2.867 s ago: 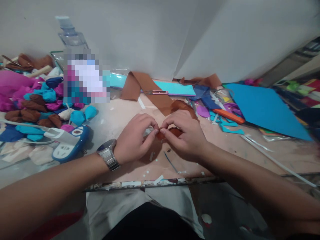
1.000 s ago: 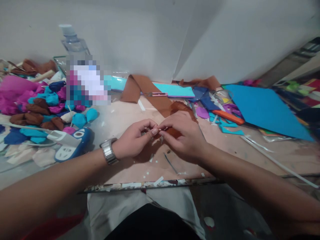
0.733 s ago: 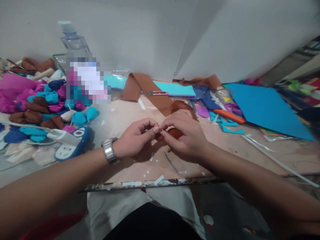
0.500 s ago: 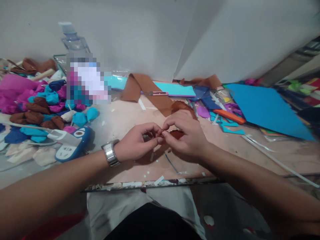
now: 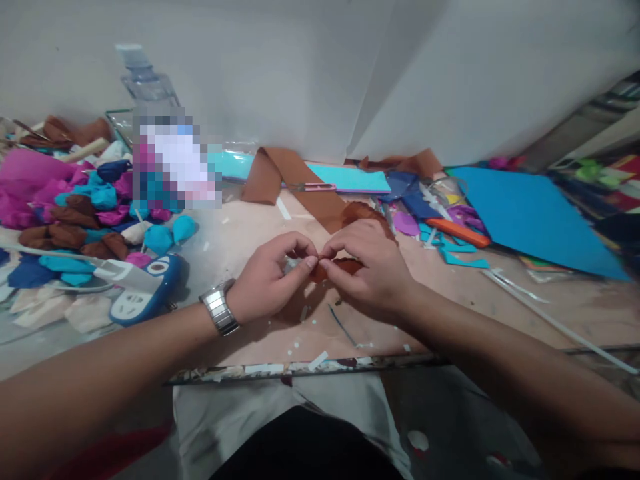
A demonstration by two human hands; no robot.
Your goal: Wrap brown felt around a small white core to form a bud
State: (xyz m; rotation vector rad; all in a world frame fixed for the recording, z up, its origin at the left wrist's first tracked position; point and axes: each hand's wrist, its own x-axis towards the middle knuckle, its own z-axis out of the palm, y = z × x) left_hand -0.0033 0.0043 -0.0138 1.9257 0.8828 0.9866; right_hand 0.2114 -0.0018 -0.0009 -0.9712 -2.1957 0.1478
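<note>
My left hand (image 5: 275, 277) and right hand (image 5: 373, 270) meet, each thumb and forefinger pinched tight on a brown crepe-paper piece (image 5: 351, 265), low over the table (image 5: 240, 233); from my fingertips, pink-handled snips (image 5: 321, 187) lie across a folded brown strip (image 5: 310, 185) at twelve o'clock; a blue-and-white power strip (image 5: 163, 283) sits at nine; a blue sheet (image 5: 535, 220) lies between two and three.
</note>
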